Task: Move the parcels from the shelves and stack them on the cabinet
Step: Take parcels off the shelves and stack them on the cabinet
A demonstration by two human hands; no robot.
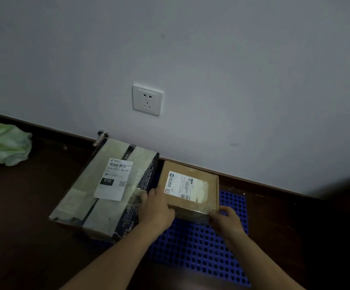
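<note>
The box (188, 191) sits between both hands at the far end of the blue mat (201, 248), close to the wall, on a dark wood surface that I take to be the cabinet top, though that is not certain. The left hand (155, 208) clamps the box's left side, its fingers wedged into the narrow gap against the parcel (107, 189). The right hand (225, 218) pinches the near right corner with curled fingers. So the grip spans the box's near edge, and the box reaches away from the hands toward the wall. The parcel lies just left of the grip, its long axis running from the wall toward the person. If stacking comes next, the box probably travels up and leftward, with the left hand leading.
</note>
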